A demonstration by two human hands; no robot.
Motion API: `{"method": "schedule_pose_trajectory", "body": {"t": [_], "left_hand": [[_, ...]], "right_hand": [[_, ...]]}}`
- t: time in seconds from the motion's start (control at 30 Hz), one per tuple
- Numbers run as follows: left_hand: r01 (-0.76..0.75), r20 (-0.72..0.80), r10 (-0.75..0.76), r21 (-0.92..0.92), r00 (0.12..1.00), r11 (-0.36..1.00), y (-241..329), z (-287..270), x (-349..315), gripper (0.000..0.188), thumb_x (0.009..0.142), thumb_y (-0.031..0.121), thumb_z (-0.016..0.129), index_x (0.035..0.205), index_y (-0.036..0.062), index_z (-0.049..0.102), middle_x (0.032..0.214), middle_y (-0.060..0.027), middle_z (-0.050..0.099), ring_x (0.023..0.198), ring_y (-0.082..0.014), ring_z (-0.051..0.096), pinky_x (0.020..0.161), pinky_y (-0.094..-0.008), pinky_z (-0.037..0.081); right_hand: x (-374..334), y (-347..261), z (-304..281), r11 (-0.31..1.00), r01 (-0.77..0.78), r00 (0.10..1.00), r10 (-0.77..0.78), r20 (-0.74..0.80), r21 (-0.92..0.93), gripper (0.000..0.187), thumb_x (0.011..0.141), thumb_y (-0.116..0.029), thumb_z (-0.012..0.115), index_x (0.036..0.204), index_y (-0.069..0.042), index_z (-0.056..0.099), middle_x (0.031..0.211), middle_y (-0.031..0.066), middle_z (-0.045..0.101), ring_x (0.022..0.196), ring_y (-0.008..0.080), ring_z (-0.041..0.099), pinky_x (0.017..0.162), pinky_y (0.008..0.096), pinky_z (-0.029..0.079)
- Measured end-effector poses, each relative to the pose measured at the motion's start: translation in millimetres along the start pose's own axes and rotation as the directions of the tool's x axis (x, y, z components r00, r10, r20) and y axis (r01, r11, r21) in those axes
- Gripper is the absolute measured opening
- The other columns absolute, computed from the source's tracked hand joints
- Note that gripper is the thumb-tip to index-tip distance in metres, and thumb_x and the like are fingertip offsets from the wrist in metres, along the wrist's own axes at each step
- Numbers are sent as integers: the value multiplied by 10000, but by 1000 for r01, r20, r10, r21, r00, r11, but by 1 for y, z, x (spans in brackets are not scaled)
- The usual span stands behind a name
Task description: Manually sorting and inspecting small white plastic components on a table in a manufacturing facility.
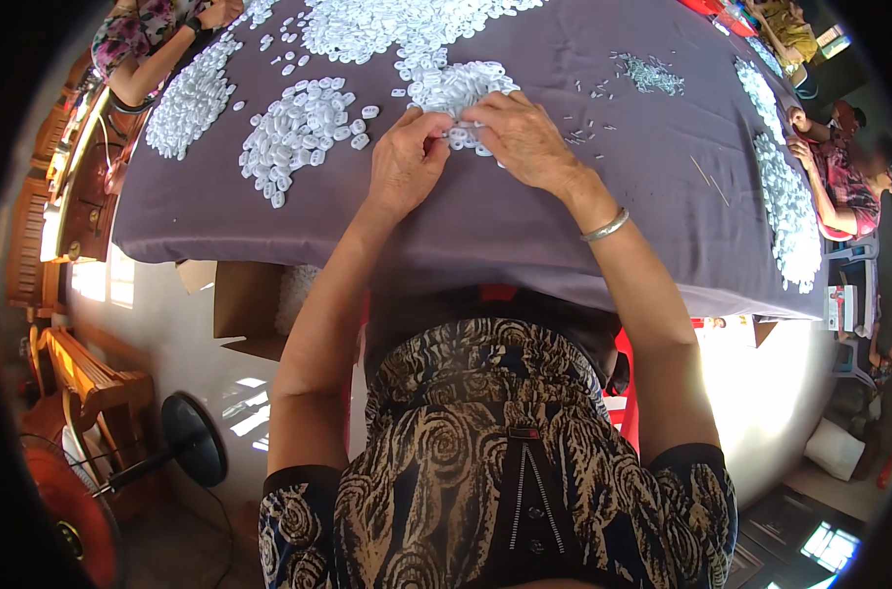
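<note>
My left hand and my right hand meet at the near edge of a pile of small white oval plastic pieces. Both hands are closed, thumbs and fingertips pinched together almost touching. Something small and whitish shows between the fingertips, but the fingers and the pile behind make it too unclear to name. A metal bangle circles my right wrist. To the left of my left hand lies a looser heap of the same white ovals, each with a slot-like mark in its middle.
A grey-purple cloth covers the table. Small metal pins lie scattered right of my hands, with two thin sticks nearer. More white heaps line both sides, where other people's hands work. Below stand a cardboard box and a fan.
</note>
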State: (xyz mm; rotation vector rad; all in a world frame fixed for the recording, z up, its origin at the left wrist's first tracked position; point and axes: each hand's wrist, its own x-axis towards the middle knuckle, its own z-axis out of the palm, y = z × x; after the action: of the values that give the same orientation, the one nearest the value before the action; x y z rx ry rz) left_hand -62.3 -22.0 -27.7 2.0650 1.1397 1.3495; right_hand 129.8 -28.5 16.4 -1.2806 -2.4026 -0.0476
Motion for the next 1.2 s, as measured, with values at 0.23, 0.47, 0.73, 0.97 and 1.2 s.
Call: {"method": "schedule_pose_trajectory", "body": {"t": [0.23,0.47,0.73,0.97,1.2], "left_hand": [[-19,-11,19,52,1000,998,1,-4,-2,235,757,-25,593,960,91,623,851,-66,581,689,-249,610,627,-358,483],[-126,-15,126,10,992,992,9,-3,-4,226,764,-33,587,945,95,635,866,-65,567,719,-244,617,644,-359,488],[-43,10,42,77,999,996,8,-3,-4,223,745,-50,584,905,94,642,863,-72,566,710,-256,611,643,-363,489],[-77,-31,78,46,996,996,6,-1,-2,238,737,-67,574,911,83,636,840,-79,562,695,-253,606,639,-363,484],[-70,-75,67,-42,995,997,14,-4,1,236,751,-69,581,942,59,634,825,-81,573,678,-227,599,623,-320,482]], "right_hand": [[-34,-24,-25,994,86,996,-85,28,-60,295,813,-84,636,1106,-118,625,1147,54,566,1027,263,518,869,397,422],[-61,-35,-35,992,56,998,-57,-2,-110,329,810,-143,666,1133,-102,616,1195,59,554,1048,251,514,898,393,420],[-38,10,-32,952,-190,935,250,-252,240,115,834,-83,629,940,-41,648,906,98,641,825,236,614,755,334,486],[4,55,-19,939,-319,947,322,-4,128,140,772,-170,695,848,-63,647,818,65,618,803,247,603,738,371,487],[9,53,-26,912,-372,926,352,137,172,164,768,-145,688,882,-39,636,769,80,625,671,171,581,652,300,476]]}}
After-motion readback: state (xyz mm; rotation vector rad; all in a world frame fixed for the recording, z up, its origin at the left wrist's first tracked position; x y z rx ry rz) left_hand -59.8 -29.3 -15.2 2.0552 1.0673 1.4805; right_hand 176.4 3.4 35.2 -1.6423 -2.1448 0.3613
